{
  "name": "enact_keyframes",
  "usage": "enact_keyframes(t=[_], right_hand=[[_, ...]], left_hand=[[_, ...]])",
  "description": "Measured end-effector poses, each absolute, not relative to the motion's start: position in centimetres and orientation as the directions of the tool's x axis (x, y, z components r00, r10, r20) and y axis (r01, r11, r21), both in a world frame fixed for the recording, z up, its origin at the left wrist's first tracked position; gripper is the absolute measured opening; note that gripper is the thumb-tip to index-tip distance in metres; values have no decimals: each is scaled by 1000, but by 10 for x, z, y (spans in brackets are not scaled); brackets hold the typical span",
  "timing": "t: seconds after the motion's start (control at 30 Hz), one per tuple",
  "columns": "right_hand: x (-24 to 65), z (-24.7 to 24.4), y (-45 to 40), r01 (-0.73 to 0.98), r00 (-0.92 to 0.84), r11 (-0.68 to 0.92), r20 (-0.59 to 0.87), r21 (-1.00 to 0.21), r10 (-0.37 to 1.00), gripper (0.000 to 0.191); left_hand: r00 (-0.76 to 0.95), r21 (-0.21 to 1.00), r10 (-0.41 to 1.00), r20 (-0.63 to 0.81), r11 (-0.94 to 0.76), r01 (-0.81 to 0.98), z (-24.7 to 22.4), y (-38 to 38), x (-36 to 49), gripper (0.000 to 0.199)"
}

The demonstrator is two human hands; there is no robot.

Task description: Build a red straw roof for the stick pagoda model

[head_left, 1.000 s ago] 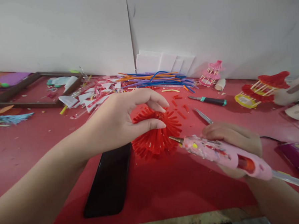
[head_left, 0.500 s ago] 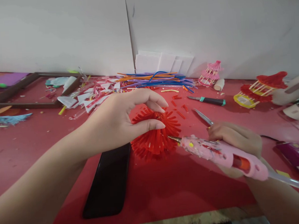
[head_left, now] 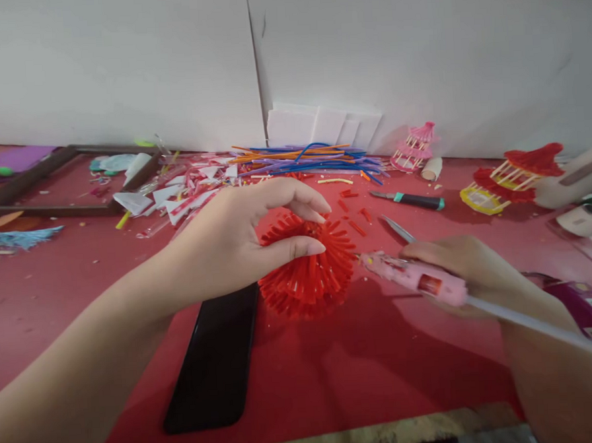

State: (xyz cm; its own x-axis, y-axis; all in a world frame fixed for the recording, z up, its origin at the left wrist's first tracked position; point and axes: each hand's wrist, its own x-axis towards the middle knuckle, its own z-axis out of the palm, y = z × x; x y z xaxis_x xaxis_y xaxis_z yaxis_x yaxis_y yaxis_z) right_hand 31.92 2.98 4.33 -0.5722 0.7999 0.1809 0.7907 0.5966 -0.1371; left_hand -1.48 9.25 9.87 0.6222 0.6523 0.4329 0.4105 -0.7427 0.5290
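Observation:
A round, layered red piece of chenille stems (head_left: 309,283), fanned out like petals, sits on the red table. My left hand (head_left: 242,234) curves over it from the left, thumb in front and fingers behind its top; the exact contact is partly hidden. My right hand (head_left: 452,263) is closed around a pink hot glue gun (head_left: 408,275) with a clear glue stick (head_left: 534,328) out of its back. The gun's nozzle points left at the red piece's right edge. A pointed metal blade (head_left: 398,229) shows beyond my right hand, its other end hidden.
A black phone (head_left: 211,365) lies near my left wrist. Behind are a craft knife (head_left: 416,200), cut red bits (head_left: 356,227), and coloured chenille stems (head_left: 312,158). Small pink (head_left: 415,148) and red-yellow (head_left: 512,180) tiered models stand right, beside a white cup (head_left: 586,221). A brown frame (head_left: 52,210) lies left.
My right hand has moved the glue gun away from me and tilted it, its nozzle shifting from the red piece's front to its right edge. My left hand has stayed almost still.

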Motion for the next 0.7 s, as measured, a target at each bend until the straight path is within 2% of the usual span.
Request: enact_keyframes(t=[0.1,0.2,0.33,0.4,0.47,0.53,0.7], right_hand=[[315,38,32,868,-484,482,14,-119,875,38],[306,29,31,875,-481,476,-49,-89,875,36],[307,31,37,849,-514,494,-76,-188,855,47],[308,34,49,865,-450,433,-14,-253,893,42],[306,31,66,899,-310,322,89,-297,947,25],[300,21,85,929,-206,234,125,-286,970,15],[281,-11,124,945,-136,180,175,-273,975,9]], left_hand=[[619,537,646,446,-747,393,98,92,-14,20],[621,538,636,458,-754,376,97,92,-13,19],[622,541,628,467,-760,361,98,90,-12,19],[624,541,622,473,-764,351,98,90,-12,19],[636,533,611,470,-772,347,98,89,-12,19],[646,524,607,462,-775,353,99,89,-12,19],[620,531,647,445,-748,399,101,89,-12,15]])
